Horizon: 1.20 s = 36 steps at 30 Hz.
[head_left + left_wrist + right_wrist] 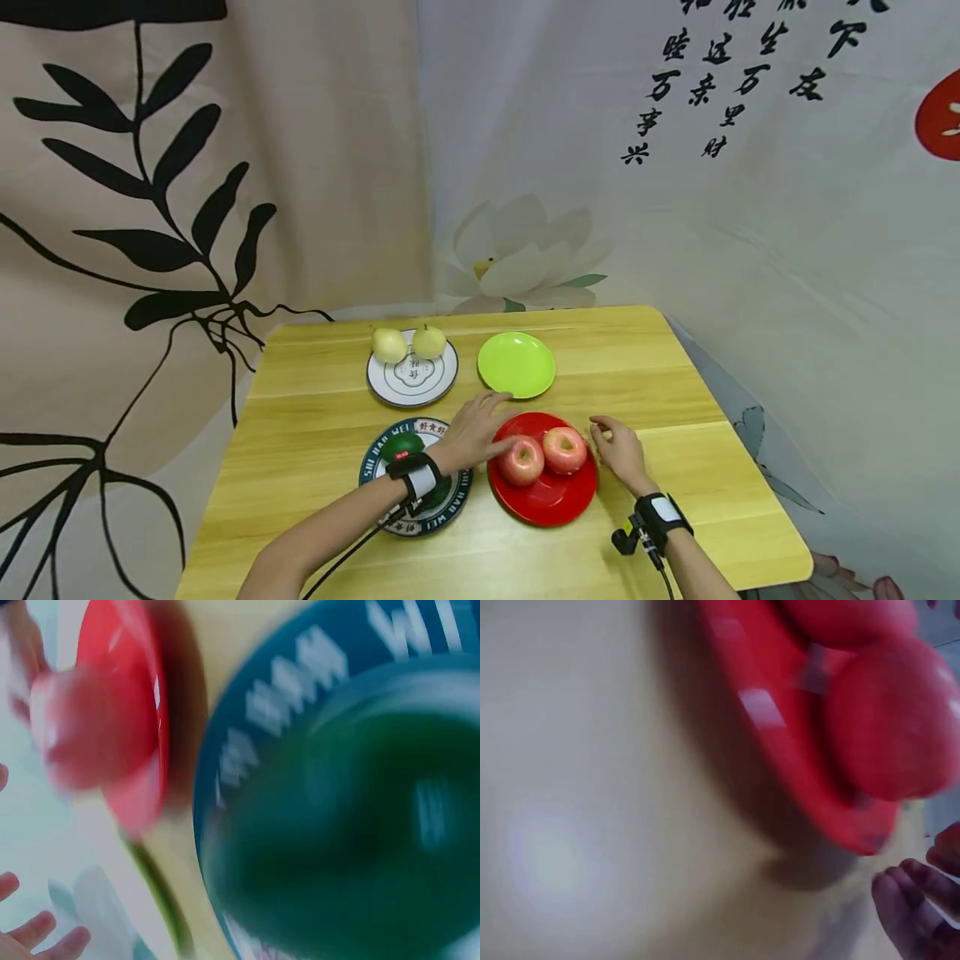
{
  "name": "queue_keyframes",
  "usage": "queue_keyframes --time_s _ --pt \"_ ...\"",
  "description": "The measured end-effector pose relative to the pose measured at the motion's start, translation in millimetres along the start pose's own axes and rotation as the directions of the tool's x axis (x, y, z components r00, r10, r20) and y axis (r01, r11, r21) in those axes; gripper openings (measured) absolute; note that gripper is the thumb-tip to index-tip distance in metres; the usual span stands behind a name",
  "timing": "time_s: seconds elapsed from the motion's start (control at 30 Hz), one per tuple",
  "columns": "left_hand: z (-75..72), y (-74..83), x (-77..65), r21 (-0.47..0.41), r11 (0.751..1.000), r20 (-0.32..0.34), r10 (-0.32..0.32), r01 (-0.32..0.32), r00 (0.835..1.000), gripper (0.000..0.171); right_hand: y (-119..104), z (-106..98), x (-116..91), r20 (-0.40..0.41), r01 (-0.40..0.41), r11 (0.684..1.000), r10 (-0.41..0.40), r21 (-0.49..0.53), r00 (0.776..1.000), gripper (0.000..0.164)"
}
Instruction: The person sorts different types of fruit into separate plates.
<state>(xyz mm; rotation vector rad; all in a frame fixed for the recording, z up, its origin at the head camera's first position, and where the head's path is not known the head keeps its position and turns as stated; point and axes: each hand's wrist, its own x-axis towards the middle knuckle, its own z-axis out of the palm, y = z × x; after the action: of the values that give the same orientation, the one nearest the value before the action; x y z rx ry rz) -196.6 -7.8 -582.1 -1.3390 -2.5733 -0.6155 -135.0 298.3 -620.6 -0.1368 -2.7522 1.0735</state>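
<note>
On a red plate (551, 504) sit two pink-red apples, the left apple (522, 462) and the right apple (566, 450). My left hand (472, 435) reaches over a blue-rimmed plate (369, 467), its fingers spread; the thumb overlaps the left apple in the head view. In the left wrist view, the fingers (34, 930) are extended and hold nothing. Dark green, smooth, rounded things lie on the blue-rimmed plate, one of them (360, 832) large and blurred in that view. Right of the red plate is my right hand (621, 450), fingers loosely bent near the rim, holding nothing.
Behind, a white plate (408, 392) bears two yellow-green pears (390, 345), and a lime-green plate (517, 365) stands beside it. All plates are on a wooden table (645, 375) with a printed curtain (675, 233) behind its far edge. Cables run from both wrist cameras.
</note>
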Motion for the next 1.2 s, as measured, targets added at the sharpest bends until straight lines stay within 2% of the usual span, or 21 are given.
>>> queue_keyframes --time_s 0.1,0.17,0.27,0.37,0.43,0.5,0.6,0.67,0.8,0.83,0.93,1.03,1.07,1.2 --pt "-14.2 -31.1 1.1 0.046 0.994 -0.091 -0.092 0.096 0.992 0.049 -12 -8 30 0.036 0.029 0.999 -0.029 -0.018 0.999 0.028" --pt "-21.7 -53.2 0.2 0.067 0.982 -0.139 -0.165 0.176 0.976 0.049 -21 -10 51 0.074 0.049 0.999 -0.048 -0.022 0.996 0.029" --pt "-30.8 -89.6 2.1 0.076 0.942 -0.172 -0.309 0.326 0.935 0.053 -37 -12 84 0.136 0.073 0.997 -0.071 -0.013 0.988 0.031" --pt "-39.7 -120.1 6.8 0.061 0.888 -0.188 -0.438 0.455 0.879 0.058 -48 -8 114 0.179 0.120 0.993 -0.120 0.008 0.977 0.036" --pt "-45.7 -133.6 11.0 0.050 0.857 -0.178 -0.498 0.513 0.849 0.062 -49 -2 131 0.182 0.165 0.986 -0.163 0.002 0.970 0.039" --pt "-49.2 -143.2 15.5 0.036 0.843 -0.169 -0.524 0.537 0.834 0.066 -51 5 143 0.189 0.177 0.983 -0.166 -0.039 0.968 0.040" --pt "-48.9 -153.5 21.2 0.023 0.837 -0.130 -0.539 0.546 0.832 0.071 -50 18 153 0.197 0.147 0.982 -0.121 -0.121 0.973 0.039" --pt "-46.8 -157.5 23.4 0.031 0.843 -0.107 -0.532 0.538 0.840 0.072 -50 26 155 0.217 0.097 0.982 -0.061 -0.162 0.974 0.040" --pt "-33.7 -160.6 24.0 0.080 0.872 -0.090 -0.477 0.484 0.874 0.069 -35 40 156 0.231 0.042 0.984 -0.001 -0.171 0.973 0.040" --pt "-30.0 -161.4 23.3 0.104 0.882 -0.106 -0.449 0.459 0.887 0.067 -31 42 156 0.231 0.031 0.985 0.008 -0.167 0.973 0.040" --pt "-24.3 -160.4 22.5 0.124 0.893 -0.118 -0.419 0.432 0.900 0.062 -20 45 159 0.229 0.019 0.992 0.010 -0.124 0.973 0.042" --pt "-20.4 -161.5 24.2 0.114 0.888 -0.110 -0.434 0.445 0.894 0.059 -6 47 166 0.231 0.041 0.996 -0.021 -0.084 0.973 0.043" --pt "-19.8 -162.1 25.8 0.094 0.880 -0.088 -0.458 0.465 0.885 0.058 -4 48 168 0.241 0.034 0.997 -0.016 -0.073 0.970 0.044" --pt "-12.5 -172.8 31.2 0.086 0.861 -0.050 -0.498 0.500 0.866 0.057 -7 49 173 0.261 0.009 0.999 0.002 -0.043 0.965 0.042"
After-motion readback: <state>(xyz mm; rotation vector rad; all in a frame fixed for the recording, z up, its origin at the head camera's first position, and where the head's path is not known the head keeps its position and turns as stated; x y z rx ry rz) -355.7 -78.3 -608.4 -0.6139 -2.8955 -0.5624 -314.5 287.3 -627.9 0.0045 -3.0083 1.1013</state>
